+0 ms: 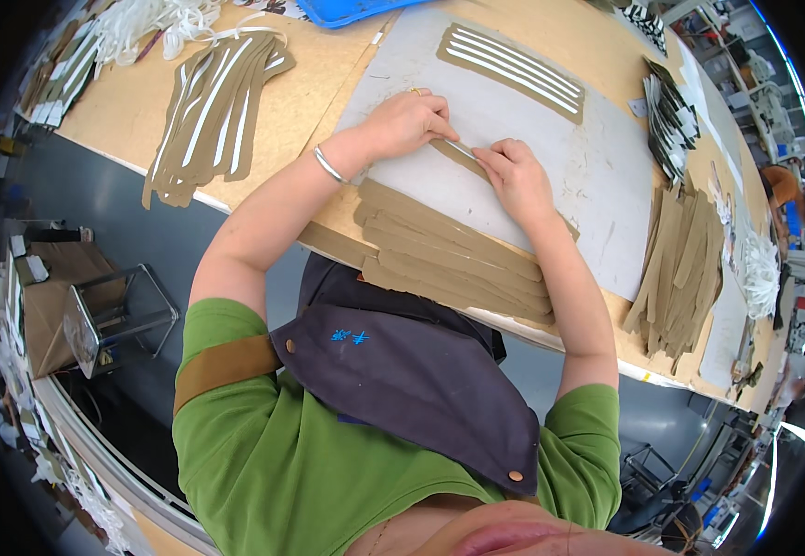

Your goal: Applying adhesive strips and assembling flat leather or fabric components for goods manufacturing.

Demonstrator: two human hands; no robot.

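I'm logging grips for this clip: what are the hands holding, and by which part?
Both hands pinch one tan strip lying on the grey mat: left hand at its upper end, right hand further down.

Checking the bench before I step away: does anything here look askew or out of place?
Mostly tidy. The tan strip stack on the left juts past the table edge. Both the left hand and right hand press one strip on the grey mat.
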